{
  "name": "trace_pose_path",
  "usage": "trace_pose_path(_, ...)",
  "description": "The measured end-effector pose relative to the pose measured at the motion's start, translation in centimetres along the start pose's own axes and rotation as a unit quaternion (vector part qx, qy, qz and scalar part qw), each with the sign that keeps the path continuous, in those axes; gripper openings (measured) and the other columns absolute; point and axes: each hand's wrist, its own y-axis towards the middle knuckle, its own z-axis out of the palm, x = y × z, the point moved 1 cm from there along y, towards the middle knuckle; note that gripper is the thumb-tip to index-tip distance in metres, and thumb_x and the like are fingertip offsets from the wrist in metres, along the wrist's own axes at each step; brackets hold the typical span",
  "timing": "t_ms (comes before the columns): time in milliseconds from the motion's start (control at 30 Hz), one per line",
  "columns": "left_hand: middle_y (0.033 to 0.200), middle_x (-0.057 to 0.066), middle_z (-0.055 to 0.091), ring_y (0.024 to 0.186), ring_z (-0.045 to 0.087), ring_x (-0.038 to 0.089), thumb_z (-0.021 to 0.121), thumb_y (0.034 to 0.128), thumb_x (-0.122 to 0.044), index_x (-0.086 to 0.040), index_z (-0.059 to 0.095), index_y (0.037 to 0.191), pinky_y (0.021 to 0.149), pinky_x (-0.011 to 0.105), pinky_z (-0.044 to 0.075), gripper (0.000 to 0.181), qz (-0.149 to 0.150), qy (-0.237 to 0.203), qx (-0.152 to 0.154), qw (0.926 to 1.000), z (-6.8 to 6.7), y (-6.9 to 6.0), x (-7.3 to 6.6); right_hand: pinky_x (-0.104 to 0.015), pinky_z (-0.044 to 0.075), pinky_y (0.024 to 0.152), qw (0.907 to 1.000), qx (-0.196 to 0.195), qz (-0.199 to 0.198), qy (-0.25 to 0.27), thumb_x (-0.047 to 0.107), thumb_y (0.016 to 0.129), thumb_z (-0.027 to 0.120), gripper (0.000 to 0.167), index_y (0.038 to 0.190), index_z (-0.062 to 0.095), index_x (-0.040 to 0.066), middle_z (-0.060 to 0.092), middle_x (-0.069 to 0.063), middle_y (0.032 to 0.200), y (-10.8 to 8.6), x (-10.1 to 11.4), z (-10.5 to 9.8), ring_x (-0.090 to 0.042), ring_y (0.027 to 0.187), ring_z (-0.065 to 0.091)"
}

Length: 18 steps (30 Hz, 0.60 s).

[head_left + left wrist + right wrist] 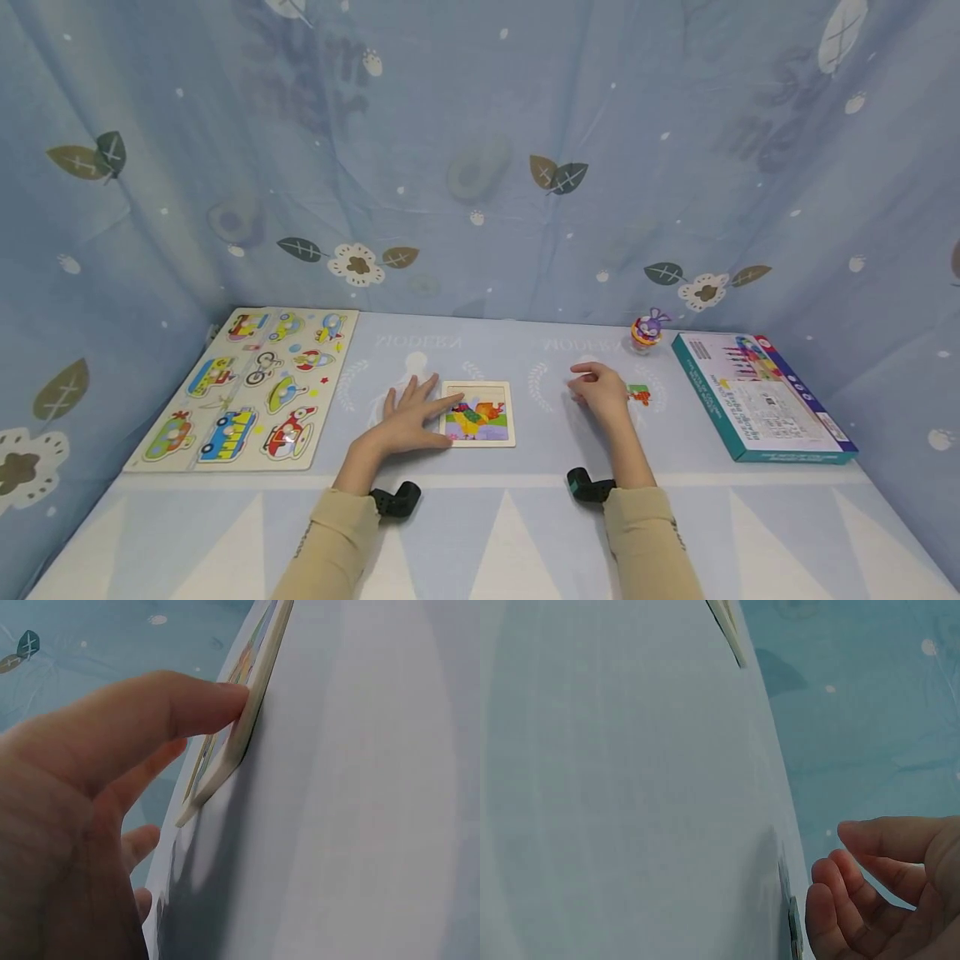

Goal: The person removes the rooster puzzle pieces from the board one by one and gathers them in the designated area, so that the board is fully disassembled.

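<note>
A small wooden jigsaw puzzle (477, 433) shows a colourful bird in its tray, with bare wood along the top. My left hand (408, 421) rests at its left side with fingers spread; the thumb touches the near left edge and the index finger reaches over the top left part. In the left wrist view the thumb tip (225, 705) lies on the puzzle's rim (251, 724). My right hand (602, 392) hovers over the table with loosely bent fingers and nothing in them. Just right of it lie loose puzzle pieces (640, 392), partly hidden by the hand.
A large wooden vehicle peg board (258, 379) lies on the left. At right is a flat teal-edged box (765, 400). A small purple rabbit-eared toy (647, 329) stands near the back, before the patterned blue curtain (480, 167).
</note>
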Motion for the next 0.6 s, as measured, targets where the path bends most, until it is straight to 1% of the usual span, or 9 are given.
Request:
trace_pose_path(100, 0.154, 0.014, 0.013, 0.139, -0.005, 0.041, 0.071, 0.0754, -0.036, -0.026, 0.049, 0.135, 0.103, 0.063, -0.01, 0.064, 0.008, -0.004, 0.009, 0.9999, 0.1, 0.0, -0.2, -0.018, 0.043, 0.053, 0.9999, 0.008, -0.006, 0.013, 0.005, 0.082, 0.063, 0.029, 0.109, 0.063, -0.003, 0.057, -0.008, 0.08, -0.1, 0.3, 0.5, -0.009, 0.058, 0.052)
trace_pose_path(267, 0.154, 0.013, 0.013, 0.139, -0.005, 0.042, 0.07, 0.0771, -0.036, -0.027, 0.053, 0.132, 0.103, 0.063, -0.011, 0.058, 0.021, -0.001, 0.019, 0.9996, 0.4, 0.0, -0.6, -0.019, 0.041, 0.053, 0.9988, 0.034, -0.014, 0.033, 0.004, 0.081, 0.063, 0.029, 0.11, 0.062, -0.004, 0.057, -0.006, 0.08, -0.2, 0.7, 1.3, -0.008, 0.057, 0.05)
trace_pose_path(367, 0.154, 0.013, 0.013, 0.139, -0.005, 0.042, 0.069, 0.0779, -0.036, -0.028, 0.054, 0.131, 0.103, 0.063, -0.012, 0.055, 0.021, 0.004, 0.024, 0.9995, 0.4, 0.0, -0.6, -0.021, 0.04, 0.053, 0.9977, 0.047, -0.017, 0.046, 0.003, 0.081, 0.063, 0.03, 0.11, 0.062, -0.004, 0.057, -0.006, 0.079, -0.3, 1.0, 1.8, -0.009, 0.056, 0.05)
trace_pose_path(600, 0.153, 0.014, 0.017, 0.138, -0.002, 0.044, 0.069, 0.0781, -0.034, -0.028, 0.056, 0.129, 0.103, 0.063, -0.012, 0.054, 0.02, 0.008, 0.027, 0.9994, 0.4, 0.0, -0.7, -0.021, 0.041, 0.054, 0.9976, 0.051, -0.021, 0.042, 0.003, 0.079, 0.064, 0.028, 0.107, 0.065, -0.001, 0.058, -0.005, 0.08, -0.5, 1.3, 3.1, -0.008, 0.055, 0.051)
